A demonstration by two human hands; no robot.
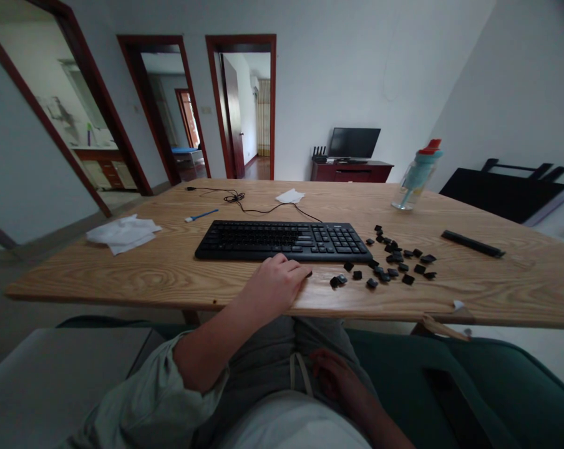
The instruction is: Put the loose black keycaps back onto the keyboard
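A black keyboard (282, 240) lies on the wooden table in front of me, with part of its key area at the left looking stripped of caps. My left hand (279, 284) rests at the table's front edge, just below the keyboard. Its fingers are closed on a small black keycap (309, 274), which shows at the fingertips. Many loose black keycaps (394, 257) are scattered right of the keyboard, some lying upside down. Down on my lap, my right hand (331, 372) is in shadow with loosely curled fingers and nothing visible in it.
White tissues (123, 234) lie at the left, another tissue (290, 196) behind the keyboard. A small blue-handled brush (201, 215) and the keyboard's cable (235, 197) lie nearby. A water bottle (415, 178) and a black strip (472, 244) are at the right.
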